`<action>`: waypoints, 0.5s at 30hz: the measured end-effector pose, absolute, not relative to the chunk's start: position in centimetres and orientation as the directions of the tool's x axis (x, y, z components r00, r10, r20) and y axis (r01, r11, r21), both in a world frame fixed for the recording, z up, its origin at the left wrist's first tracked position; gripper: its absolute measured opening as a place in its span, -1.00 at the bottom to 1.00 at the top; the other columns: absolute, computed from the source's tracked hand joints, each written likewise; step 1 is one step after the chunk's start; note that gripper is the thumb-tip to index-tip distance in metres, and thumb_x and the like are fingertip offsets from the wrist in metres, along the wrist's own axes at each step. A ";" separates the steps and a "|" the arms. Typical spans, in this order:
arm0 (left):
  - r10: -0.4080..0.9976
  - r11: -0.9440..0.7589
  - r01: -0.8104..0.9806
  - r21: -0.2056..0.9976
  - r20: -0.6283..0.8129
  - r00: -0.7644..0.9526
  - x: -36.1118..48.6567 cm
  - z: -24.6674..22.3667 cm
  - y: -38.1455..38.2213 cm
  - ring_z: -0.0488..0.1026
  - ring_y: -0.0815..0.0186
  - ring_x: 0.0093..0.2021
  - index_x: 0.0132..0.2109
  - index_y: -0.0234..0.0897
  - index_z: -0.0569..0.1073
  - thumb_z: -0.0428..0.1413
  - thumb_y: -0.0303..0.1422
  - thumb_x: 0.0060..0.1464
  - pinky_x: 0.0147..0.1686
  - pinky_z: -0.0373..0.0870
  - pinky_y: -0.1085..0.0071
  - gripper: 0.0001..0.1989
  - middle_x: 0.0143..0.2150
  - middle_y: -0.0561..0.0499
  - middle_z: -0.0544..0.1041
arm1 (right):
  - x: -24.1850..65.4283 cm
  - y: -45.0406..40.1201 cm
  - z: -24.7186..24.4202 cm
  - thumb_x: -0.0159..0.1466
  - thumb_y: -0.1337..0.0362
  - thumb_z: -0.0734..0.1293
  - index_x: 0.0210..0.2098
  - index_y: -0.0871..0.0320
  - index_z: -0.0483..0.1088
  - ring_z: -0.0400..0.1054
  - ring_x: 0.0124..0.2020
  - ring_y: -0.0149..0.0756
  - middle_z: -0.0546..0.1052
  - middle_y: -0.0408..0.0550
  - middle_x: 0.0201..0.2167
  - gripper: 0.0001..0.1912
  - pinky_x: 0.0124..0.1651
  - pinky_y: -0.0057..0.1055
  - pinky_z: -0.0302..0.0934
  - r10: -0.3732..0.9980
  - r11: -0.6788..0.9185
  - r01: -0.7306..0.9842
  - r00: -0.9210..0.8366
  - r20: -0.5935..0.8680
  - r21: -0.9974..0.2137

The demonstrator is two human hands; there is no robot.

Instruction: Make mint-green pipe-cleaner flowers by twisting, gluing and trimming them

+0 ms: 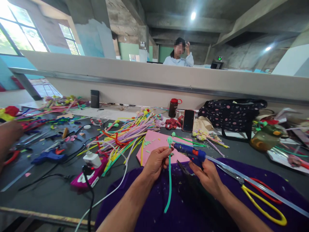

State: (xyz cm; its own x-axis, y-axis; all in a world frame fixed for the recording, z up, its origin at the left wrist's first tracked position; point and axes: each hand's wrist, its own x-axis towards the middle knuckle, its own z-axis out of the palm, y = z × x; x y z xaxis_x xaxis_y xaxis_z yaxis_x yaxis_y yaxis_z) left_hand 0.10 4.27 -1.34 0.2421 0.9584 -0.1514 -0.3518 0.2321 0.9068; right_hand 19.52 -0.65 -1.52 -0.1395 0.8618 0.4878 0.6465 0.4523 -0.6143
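Between the fingertips of my left hand point(156, 161) is a green stem point(170, 187), pinched just below its pale green flower head point(170, 140); its lower end hangs over the dark purple cloth. My right hand point(209, 175) is wrapped round a blue glue gun point(189, 150), whose nozzle points left and nearly meets the stem under the flower. A long clear glue stick point(251, 180) runs out of the gun's back. Scissors point(263, 204) with red and yellow handles lie below my right wrist. Behind my left hand lies a pink sheet point(154, 145) with green scraps.
Colourful fuzzy stems point(127, 132) are heaped behind. A magenta power strip point(89, 175) with cables lies left, near another blue glue gun point(49, 156). A bottle point(173, 108), a phone point(188, 120) and a patterned bag point(231, 116) stand behind. Another person's arm point(9, 135) enters left; a person point(178, 56) is beyond the partition.
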 end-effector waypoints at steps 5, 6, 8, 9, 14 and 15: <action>0.957 0.239 -0.364 0.900 -0.155 0.246 0.0 -1.5 4.4 0.11 0.58 -0.77 -0.35 -0.35 0.44 0.20 -0.23 -0.16 -0.78 -0.02 0.64 -0.73 -0.75 0.18 0.25 | 19.6 -0.7 -1.6 0.22 0.16 0.18 -0.24 0.21 0.38 0.34 -0.46 -0.28 0.49 -0.07 -0.46 -0.73 -0.37 -0.45 0.24 0.858 0.461 0.648 -0.152 0.490 -0.606; 0.957 0.237 -0.360 0.902 -0.152 0.249 0.0 -1.5 4.4 0.11 0.58 -0.77 -0.34 -0.35 0.45 0.20 -0.23 -0.15 -0.78 -0.02 0.64 -0.73 -0.75 0.18 0.25 | 19.7 -0.7 -1.6 0.22 0.16 0.17 -0.24 0.21 0.38 0.33 -0.46 -0.29 0.49 -0.07 -0.46 -0.73 -0.37 -0.45 0.23 0.857 0.465 0.645 -0.154 0.493 -0.607; 0.957 0.232 -0.348 0.908 -0.148 0.251 0.0 -1.5 4.4 0.12 0.58 -0.77 -0.33 -0.36 0.45 0.19 -0.22 -0.15 -0.79 -0.02 0.64 -0.72 -0.74 0.17 0.26 | 19.7 -0.7 -1.5 0.23 0.16 0.17 -0.24 0.21 0.37 0.33 -0.46 -0.29 0.49 -0.07 -0.45 -0.72 -0.35 -0.45 0.23 0.854 0.467 0.640 -0.147 0.500 -0.610; 0.956 0.232 -0.342 0.911 -0.148 0.252 0.0 -1.4 4.3 0.13 0.58 -0.77 -0.32 -0.36 0.45 0.19 -0.22 -0.14 -0.79 -0.01 0.64 -0.72 -0.73 0.16 0.28 | 19.7 -0.6 -1.4 0.23 0.16 0.17 -0.24 0.22 0.37 0.33 -0.45 -0.29 0.49 -0.06 -0.45 -0.72 -0.34 -0.44 0.23 0.854 0.463 0.642 -0.138 0.502 -0.611; 0.955 0.252 -0.350 0.902 -0.172 0.244 0.1 -1.2 4.2 0.14 0.58 -0.77 -0.34 -0.37 0.45 0.21 -0.23 -0.18 -0.79 -0.01 0.64 -0.71 -0.69 0.14 0.31 | 19.5 -0.7 -1.3 0.22 0.16 0.17 -0.26 0.23 0.37 0.32 -0.47 -0.30 0.48 -0.07 -0.46 -0.72 -0.36 -0.44 0.23 0.861 0.443 0.651 -0.119 0.494 -0.616; 0.955 0.253 -0.353 0.901 -0.175 0.240 0.1 -1.2 4.3 0.13 0.59 -0.77 -0.35 -0.36 0.45 0.22 -0.23 -0.19 -0.79 -0.01 0.64 -0.71 -0.70 0.15 0.31 | 19.5 -0.7 -1.4 0.22 0.16 0.17 -0.28 0.23 0.37 0.32 -0.47 -0.30 0.48 -0.07 -0.47 -0.73 -0.37 -0.45 0.23 0.862 0.444 0.650 -0.121 0.492 -0.617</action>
State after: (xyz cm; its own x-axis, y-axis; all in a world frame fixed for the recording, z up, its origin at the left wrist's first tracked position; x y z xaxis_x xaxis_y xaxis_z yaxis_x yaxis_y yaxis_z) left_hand 0.10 4.25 -1.18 0.2395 0.9550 -0.1749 -0.3531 0.2535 0.9006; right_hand 19.47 -0.68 -1.36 -0.1214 0.8619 0.4922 0.6495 0.4440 -0.6173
